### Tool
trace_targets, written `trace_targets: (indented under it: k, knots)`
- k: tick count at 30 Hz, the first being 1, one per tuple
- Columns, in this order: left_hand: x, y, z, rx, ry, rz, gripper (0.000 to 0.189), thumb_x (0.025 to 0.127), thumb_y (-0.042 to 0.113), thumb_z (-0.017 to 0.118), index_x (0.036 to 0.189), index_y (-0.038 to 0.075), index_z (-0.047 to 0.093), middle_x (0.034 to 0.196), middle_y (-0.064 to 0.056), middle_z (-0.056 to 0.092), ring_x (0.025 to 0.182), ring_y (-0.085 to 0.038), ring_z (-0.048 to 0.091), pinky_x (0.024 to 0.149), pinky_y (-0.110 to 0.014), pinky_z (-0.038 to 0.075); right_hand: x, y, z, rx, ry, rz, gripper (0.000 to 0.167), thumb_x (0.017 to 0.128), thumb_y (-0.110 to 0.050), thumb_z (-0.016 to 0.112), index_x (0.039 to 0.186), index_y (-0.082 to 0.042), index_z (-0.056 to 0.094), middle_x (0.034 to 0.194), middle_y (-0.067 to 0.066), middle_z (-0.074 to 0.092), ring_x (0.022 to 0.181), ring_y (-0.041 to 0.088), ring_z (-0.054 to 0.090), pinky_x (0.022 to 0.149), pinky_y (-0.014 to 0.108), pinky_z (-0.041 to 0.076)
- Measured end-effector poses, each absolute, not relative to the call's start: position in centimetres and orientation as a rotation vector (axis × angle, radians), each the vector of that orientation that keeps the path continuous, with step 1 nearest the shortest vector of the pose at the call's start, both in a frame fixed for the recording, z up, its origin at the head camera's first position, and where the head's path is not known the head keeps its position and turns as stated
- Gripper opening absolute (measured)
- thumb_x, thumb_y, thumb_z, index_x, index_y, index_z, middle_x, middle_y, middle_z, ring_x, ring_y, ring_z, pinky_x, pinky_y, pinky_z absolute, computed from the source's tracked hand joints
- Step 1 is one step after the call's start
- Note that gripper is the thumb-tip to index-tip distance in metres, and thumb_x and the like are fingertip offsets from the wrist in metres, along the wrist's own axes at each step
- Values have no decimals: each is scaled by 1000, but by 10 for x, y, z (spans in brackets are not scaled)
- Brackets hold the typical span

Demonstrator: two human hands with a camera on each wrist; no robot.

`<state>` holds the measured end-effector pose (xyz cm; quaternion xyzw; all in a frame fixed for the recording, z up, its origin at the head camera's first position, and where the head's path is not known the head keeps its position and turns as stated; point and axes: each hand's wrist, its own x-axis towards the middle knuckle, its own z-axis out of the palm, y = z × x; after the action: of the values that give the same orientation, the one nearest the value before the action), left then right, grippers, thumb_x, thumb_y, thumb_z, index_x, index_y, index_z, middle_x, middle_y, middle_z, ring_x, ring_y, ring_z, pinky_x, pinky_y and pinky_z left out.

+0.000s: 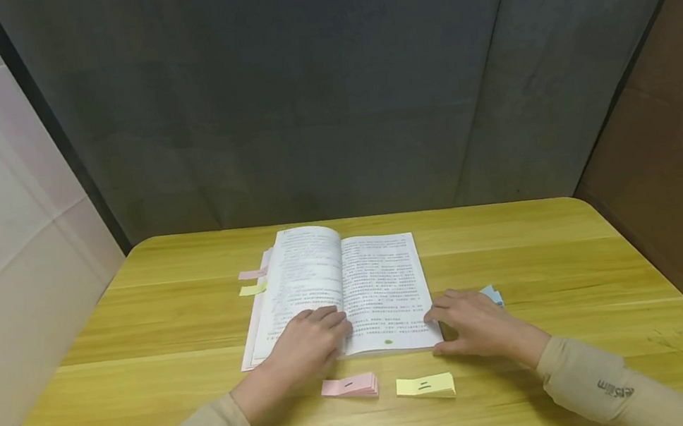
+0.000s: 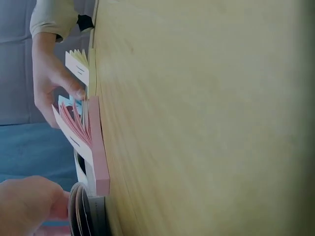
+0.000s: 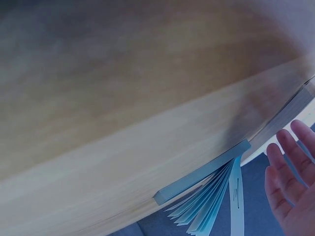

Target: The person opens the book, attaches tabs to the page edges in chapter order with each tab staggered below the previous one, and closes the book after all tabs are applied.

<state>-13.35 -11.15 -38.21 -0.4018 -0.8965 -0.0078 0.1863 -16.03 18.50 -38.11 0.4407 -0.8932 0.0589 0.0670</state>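
An open book (image 1: 384,286) with printed pages lies on the table. My left hand (image 1: 309,341) rests on the lower part of the left page, its fingertips by the centre fold. At the lower right corner of the right page is my right hand (image 1: 481,322), fingers at the side edge and thumb near the bottom corner. The right wrist view shows those fingers (image 3: 285,179) loosely extended. A pink tab (image 1: 252,274) and a yellow tab (image 1: 253,290) stick out from the book's left side.
In front of the book lie a pink sticky-note pad (image 1: 350,387) and a yellow one (image 1: 425,387), both with dark strokes. A blue pad (image 3: 209,191) with fanned sheets sits beside the right hand, partly hidden in the head view. Dark fabric (image 1: 302,104) hangs behind the wooden table (image 1: 156,321).
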Motion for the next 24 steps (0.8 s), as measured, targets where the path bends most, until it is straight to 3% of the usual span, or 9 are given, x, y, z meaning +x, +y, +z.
trace_targets:
  k: [3,7,11,24]
  knots:
    - [-135,-108,-384,-1097,-2507,-14,6,74,19,55,73,13,56,78,2,55,78,-18,53,53,-29,44,-160,185,-381,1330,-2692,183,43,71,-44,68,99,-12,63,96,-4,57,90,14,52,75,33,44]
    - [-136,-102,-386,-1062,-2537,11,30,74,43,58,66,15,50,67,4,41,61,-14,40,37,-24,30,-160,185,-381,1329,-2692,183,43,71,-44,67,99,-12,63,96,-4,57,90,14,52,75,33,44]
    - [-139,-96,-385,-1023,-2588,69,43,68,56,60,70,13,53,69,3,40,61,-15,39,35,-24,28,-160,185,-381,1326,-2695,181,43,71,-44,67,100,-12,63,96,-4,57,90,13,52,73,32,44]
    - [-146,-98,-380,-993,-2760,-13,52,64,58,65,87,12,57,84,2,50,77,-16,45,44,-27,38,-161,185,-380,1328,-2698,184,44,70,-44,68,99,-12,63,96,-4,58,87,13,52,71,30,45]
